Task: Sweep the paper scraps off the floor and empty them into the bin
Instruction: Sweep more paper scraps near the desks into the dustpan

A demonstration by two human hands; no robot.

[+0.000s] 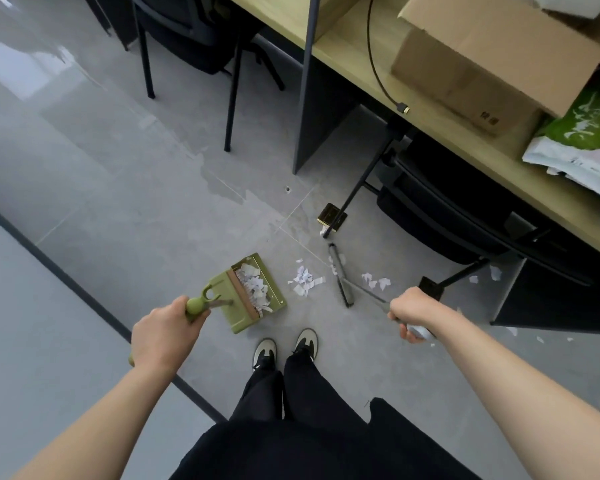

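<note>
Left hand (pixel 160 336) has its fingers wrapped round the green dustpan (pixel 253 294) handle, pan sitting on the floor (pixel 118 202) just ahead of the shoes (pixel 284 346) with a pile of scraps in it. Right hand (pixel 409 315) grips the broom (pixel 340 275) handle, bristle head down beside loose paper scraps (pixel 303 280). More bits lie by the chair leg near the surface (pixel 361 64) edge.

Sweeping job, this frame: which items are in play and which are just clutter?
In play:
- green dustpan, scraps already in it, held by the left hand
- broom, held by the right hand
- loose paper scraps on the floor between dustpan and broom, more right of the broom

Clutter:
- cardboard box on the desk
- green bag
- black cable
- chairs

No bin in view.
</note>
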